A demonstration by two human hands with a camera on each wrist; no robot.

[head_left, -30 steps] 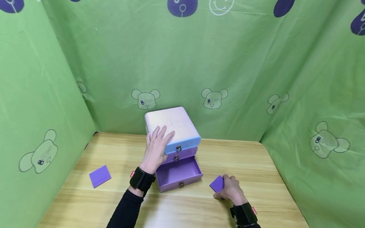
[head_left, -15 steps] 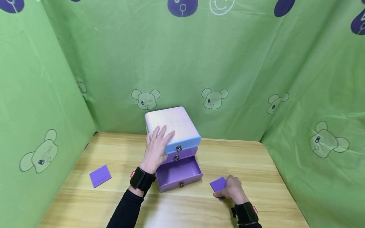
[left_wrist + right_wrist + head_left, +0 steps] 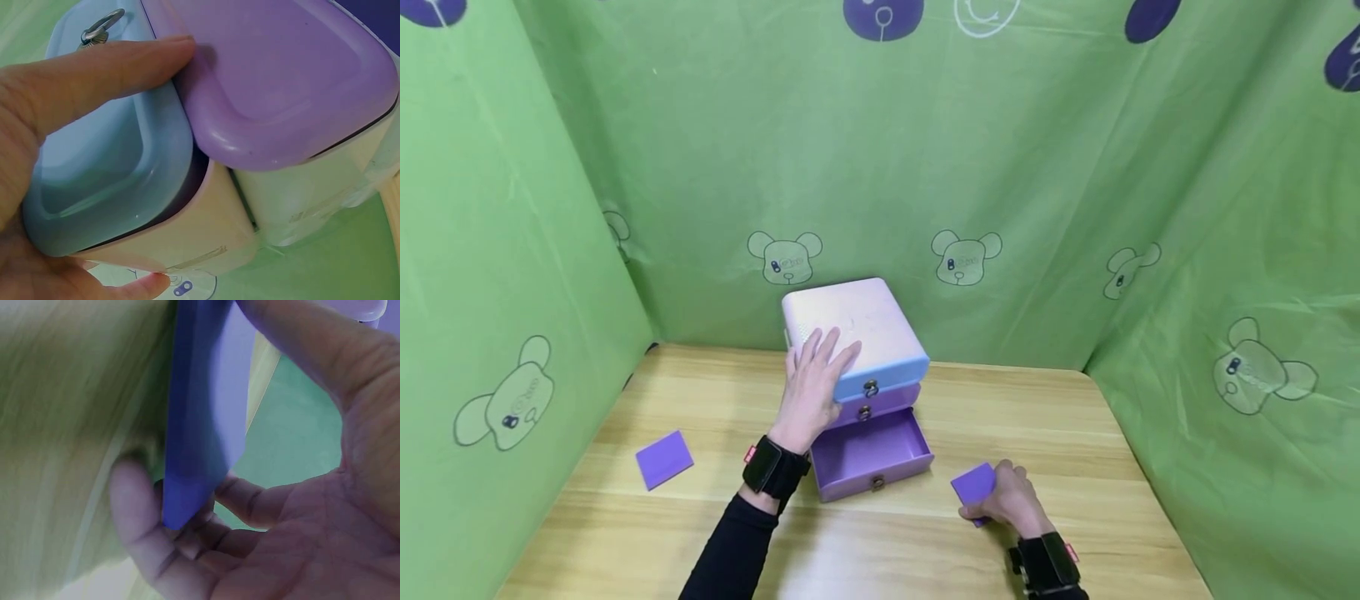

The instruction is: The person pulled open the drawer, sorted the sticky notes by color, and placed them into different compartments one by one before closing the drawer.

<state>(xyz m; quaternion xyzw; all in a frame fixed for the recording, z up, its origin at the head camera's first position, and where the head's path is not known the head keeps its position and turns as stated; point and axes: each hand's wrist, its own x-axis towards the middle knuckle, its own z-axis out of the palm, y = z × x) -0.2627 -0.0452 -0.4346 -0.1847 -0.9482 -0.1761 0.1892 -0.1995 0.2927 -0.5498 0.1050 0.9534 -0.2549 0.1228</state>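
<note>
A small stack of drawers (image 3: 853,321) has a pale pink top, a light blue front above and purple fronts below. Its bottom drawer (image 3: 868,450) is pulled out, with a bare purple floor showing. My left hand (image 3: 807,400) rests with spread, straight fingers on the top's near left part. In the left wrist view its thumb (image 3: 119,72) lies across the blue front and reaches the purple one. To the right of the drawers, my right hand (image 3: 1011,500) pinches a thin purple square slab (image 3: 973,485) between thumb and fingers, close to the table; the right wrist view shows its edge.
Another flat purple square (image 3: 665,460) lies on the wooden table (image 3: 722,533) at the left. Green cloth (image 3: 880,150) with printed bear heads hangs behind and along both sides. The drawers stand near the back cloth.
My right hand has turned slightly, and more of the purple slab's face shows beside it. The left hand and the drawers keep their place.
</note>
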